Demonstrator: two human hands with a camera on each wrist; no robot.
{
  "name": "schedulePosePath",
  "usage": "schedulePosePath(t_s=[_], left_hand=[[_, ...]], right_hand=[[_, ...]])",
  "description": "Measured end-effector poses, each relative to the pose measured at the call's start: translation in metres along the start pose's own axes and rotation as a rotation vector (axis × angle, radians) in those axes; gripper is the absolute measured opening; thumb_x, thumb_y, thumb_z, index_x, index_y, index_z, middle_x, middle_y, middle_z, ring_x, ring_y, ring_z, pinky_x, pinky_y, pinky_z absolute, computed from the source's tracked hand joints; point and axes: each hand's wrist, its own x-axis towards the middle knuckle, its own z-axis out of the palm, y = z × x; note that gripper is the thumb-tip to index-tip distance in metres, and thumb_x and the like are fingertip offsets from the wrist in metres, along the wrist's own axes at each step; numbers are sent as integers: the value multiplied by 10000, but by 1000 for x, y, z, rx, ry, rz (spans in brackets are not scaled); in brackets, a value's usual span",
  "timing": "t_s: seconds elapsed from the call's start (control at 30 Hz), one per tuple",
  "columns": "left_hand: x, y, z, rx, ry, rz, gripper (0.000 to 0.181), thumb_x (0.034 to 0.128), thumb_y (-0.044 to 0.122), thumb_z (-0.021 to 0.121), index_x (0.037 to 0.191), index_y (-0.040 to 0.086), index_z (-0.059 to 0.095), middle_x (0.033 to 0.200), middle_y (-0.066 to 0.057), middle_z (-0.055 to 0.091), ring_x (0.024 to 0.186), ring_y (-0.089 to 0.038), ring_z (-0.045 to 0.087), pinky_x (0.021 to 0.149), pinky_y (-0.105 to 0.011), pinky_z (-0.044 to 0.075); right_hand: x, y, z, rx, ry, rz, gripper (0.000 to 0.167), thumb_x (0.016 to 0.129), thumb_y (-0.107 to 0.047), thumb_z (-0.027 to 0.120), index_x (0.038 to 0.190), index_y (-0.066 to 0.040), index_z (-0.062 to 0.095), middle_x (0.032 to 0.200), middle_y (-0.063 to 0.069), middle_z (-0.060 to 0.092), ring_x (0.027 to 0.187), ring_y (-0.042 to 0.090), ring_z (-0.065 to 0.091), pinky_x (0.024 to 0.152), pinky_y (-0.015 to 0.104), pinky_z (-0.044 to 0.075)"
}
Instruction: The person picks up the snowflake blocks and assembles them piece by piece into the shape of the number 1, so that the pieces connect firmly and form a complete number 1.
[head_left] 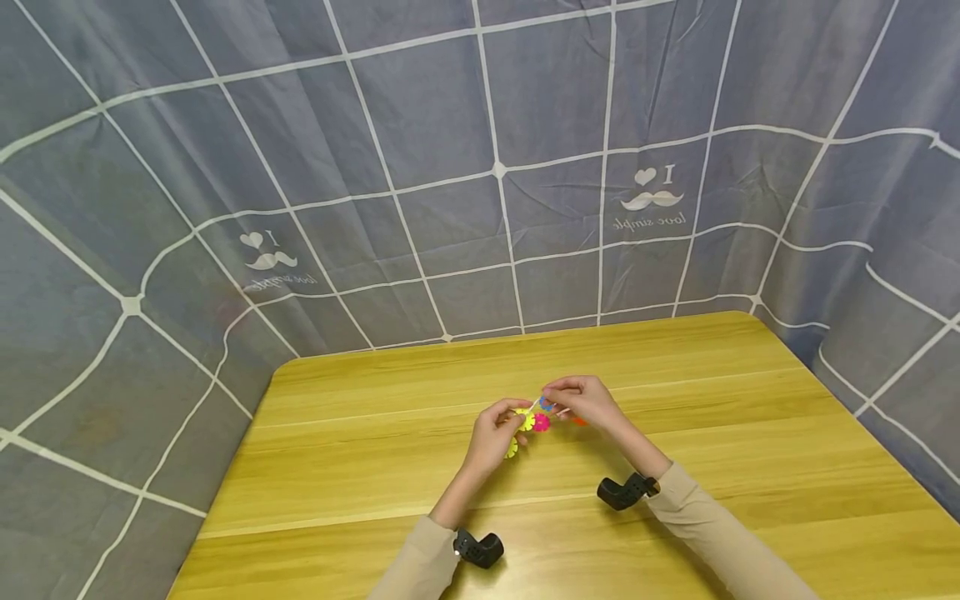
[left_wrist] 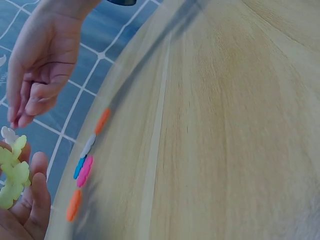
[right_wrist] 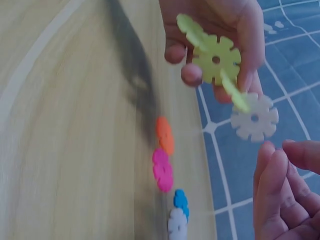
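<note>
My left hand [head_left: 491,437] holds several joined yellow-green notched discs [right_wrist: 216,59], which stand at angles to one another. A white notched disc [right_wrist: 254,118] is joined to one of them and sticks out past the left fingertips. My right hand [right_wrist: 287,197] is at the edge of this white disc, fingers bent and tips close together, with no piece visible between them. The left wrist view shows the right hand [left_wrist: 47,60] above the white disc [left_wrist: 9,135], and the left hand [left_wrist: 30,210] round the yellow-green discs [left_wrist: 15,175].
Loose discs lie on the wooden table [head_left: 360,467] beyond the hands: pink [head_left: 542,423], blue [head_left: 546,403] and orange [head_left: 580,421]. A white one [left_wrist: 88,146] lies between orange [left_wrist: 102,121] and blue [left_wrist: 79,168]. Behind the table hangs a grey curtain [head_left: 435,217] with white lines.
</note>
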Motion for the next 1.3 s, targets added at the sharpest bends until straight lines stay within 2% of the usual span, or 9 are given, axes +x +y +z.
schedulePosePath(t_s=[0.1,0.33,0.43,0.53,0.67,0.77,0.9,1.1,1.3], left_hand=[[0,0,0,-22,16,-17,243,940,7,517,1146,-59,627,831,-193,620,735,-485,627,492,-129,414],[0,0,-2,-95,22,-64,266,909,34,590,1148,-81,613,852,-269,620,577,-145,618,539,-180,458],[-1,-1,-2,-76,39,-73,275,895,70,637,1138,-57,627,917,-215,644,606,-177,658,552,-200,493],[-3,-2,-2,-41,63,-75,256,900,115,657,1111,-28,648,908,-77,620,667,-336,691,572,-255,539],[-4,-2,-2,-4,75,-42,236,911,129,652,1076,-41,656,726,10,477,743,-473,668,623,-398,586],[-4,-1,-2,24,74,-12,225,914,107,644,1068,-57,658,669,18,416,554,-297,634,646,-453,583],[-6,1,-2,63,82,19,224,916,96,638,1077,-57,669,648,13,418,460,-19,418,597,-369,577],[-6,2,-3,104,93,29,235,925,107,629,1088,-56,671,624,0,407,458,-31,407,478,-150,445],[5,-24,-1,153,124,51,235,925,143,638,1069,-39,671,672,-87,480,471,-85,467,418,-104,359]], right_hand=[[1,3,-4,-30,38,6,345,922,-188,643,1110,102,645,928,193,729,715,141,681,652,299,579],[2,11,-16,-73,94,15,335,921,-153,633,1132,107,632,982,195,722,731,179,683,619,286,564],[1,16,-21,-123,101,5,324,904,-138,647,1127,98,637,960,202,715,707,191,653,591,271,535],[0,20,-26,-206,105,-10,310,874,-116,664,1114,79,648,932,184,707,699,150,605,572,244,494],[-1,24,-31,-323,112,-5,284,834,-98,686,1086,33,669,914,132,694,737,128,577,590,235,448],[-1,27,-33,-390,101,3,265,826,-95,702,1068,9,676,914,123,688,790,166,595,627,255,435],[-1,32,-35,-437,92,29,259,807,-90,727,1050,-12,681,931,123,691,827,200,616,636,263,461],[-2,35,-36,-497,102,65,304,757,-125,777,1038,-47,695,947,96,701,855,201,628,702,291,473],[-2,36,-36,-567,82,88,337,738,-192,806,1031,-57,707,967,75,699,900,207,623,799,349,467]])
